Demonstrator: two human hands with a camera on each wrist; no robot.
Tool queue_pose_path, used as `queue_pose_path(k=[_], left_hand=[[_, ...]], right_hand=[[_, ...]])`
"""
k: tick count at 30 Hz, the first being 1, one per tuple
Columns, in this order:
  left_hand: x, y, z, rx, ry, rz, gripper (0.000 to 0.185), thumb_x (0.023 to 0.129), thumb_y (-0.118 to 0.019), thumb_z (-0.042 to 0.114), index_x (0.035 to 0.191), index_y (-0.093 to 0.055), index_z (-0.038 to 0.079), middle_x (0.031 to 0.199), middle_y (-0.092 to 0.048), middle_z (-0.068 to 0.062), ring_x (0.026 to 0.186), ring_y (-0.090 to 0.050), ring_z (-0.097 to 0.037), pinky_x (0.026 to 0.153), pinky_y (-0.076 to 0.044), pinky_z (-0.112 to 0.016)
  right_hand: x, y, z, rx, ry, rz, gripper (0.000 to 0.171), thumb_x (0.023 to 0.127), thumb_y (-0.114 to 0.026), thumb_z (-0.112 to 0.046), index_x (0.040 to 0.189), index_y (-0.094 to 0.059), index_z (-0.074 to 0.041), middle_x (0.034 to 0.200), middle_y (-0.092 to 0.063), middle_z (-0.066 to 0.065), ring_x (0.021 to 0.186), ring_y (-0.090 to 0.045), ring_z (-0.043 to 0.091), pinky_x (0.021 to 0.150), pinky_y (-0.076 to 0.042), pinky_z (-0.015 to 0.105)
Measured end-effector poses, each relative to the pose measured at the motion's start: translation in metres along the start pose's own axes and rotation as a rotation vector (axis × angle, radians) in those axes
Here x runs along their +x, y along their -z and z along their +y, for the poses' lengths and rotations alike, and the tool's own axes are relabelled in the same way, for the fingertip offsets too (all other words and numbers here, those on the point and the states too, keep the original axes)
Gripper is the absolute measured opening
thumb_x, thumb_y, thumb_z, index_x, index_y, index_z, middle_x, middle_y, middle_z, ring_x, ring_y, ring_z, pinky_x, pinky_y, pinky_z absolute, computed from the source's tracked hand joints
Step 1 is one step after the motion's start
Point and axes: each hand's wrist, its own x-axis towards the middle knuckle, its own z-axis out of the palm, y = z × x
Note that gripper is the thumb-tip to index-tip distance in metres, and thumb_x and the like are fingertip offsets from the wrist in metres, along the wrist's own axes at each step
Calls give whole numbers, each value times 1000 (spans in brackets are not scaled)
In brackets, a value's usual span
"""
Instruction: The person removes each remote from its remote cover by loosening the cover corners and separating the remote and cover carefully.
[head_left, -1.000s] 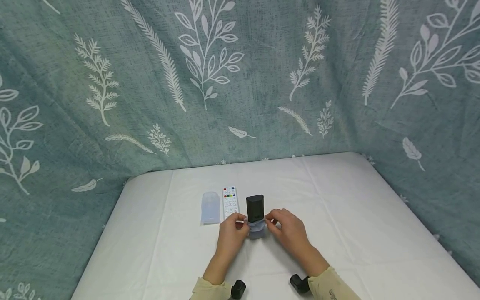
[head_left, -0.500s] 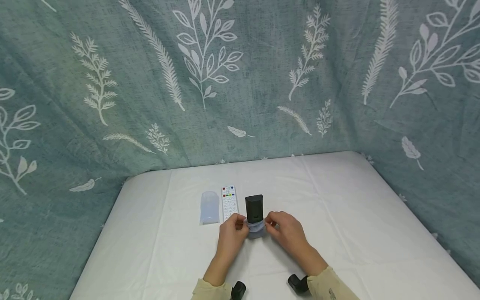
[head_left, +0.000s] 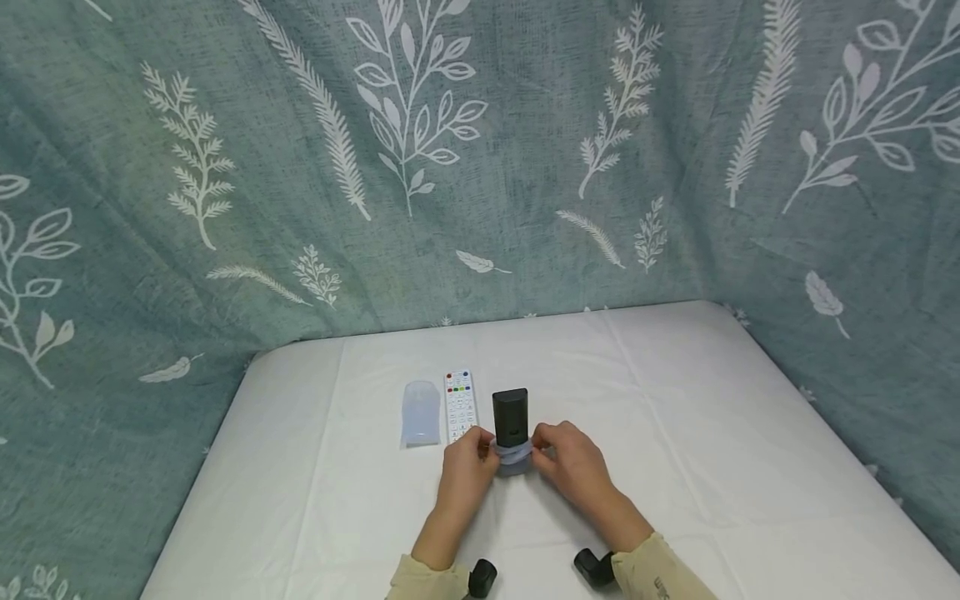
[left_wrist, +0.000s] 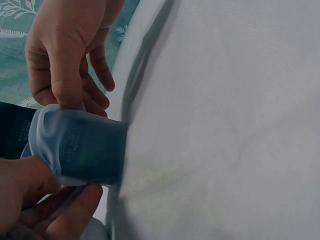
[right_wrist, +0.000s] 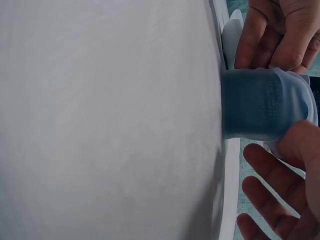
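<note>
A black remote control stands on end on the white-covered table, its keys not in sight. Its lower part sits inside a translucent silicone remote cover, whose rim is bunched in folds around it. My left hand pinches the cover's rim at the left side, thumb against fingers. At the right side my right hand pinches the same rim. Small print shows through the cover in the left wrist view. In the right wrist view the right hand's other fingers spread away from the cover.
A white remote control with coloured keys lies just behind my left hand. Left of it lies a flat, translucent bluish cover. A patterned green cloth hangs behind the table. Black wrist devices sit at my sleeves.
The bunched rim of the cover sits slightly lower around the black remote control. Both hands keep their pinch on it and have barely shifted.
</note>
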Motion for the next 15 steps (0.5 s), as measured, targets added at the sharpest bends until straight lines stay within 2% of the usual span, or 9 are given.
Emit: queue_pose_path(k=[3,7,10,15], left_hand=[[-1,-1,0,24,-11,13,14,79,-68,-7,91,-70,0,85,-74,-11,75,-67,-14,65,-54,-23],[-3,-4,-1,64,-47,45,15,79,-68,-7,93,-72,-2,86,-75,-12,75,-69,-16,65,-56,-25],[-5,-6,-2,55,-57,49,18,82,-68,-6,98,-74,-4,91,-77,-15,77,-71,-17,66,-57,-25],[-9,-6,-2,2,-42,41,22,86,-67,-5,107,-73,-5,100,-76,-19,81,-74,-19,68,-59,-24]], right_hand=[[1,0,-2,1,-10,-12,20,76,-80,-11,75,-63,-21,78,-70,-5,72,-58,12,60,-47,28],[2,2,-5,16,-83,-81,15,79,-78,-12,78,-65,-19,82,-73,-4,76,-61,15,63,-49,31],[2,3,-7,31,-132,-117,11,80,-76,-12,80,-67,-19,85,-75,-3,80,-66,18,65,-51,35],[2,5,-9,31,-147,-127,11,80,-76,-13,80,-67,-19,83,-75,-3,81,-68,19,65,-52,36]])
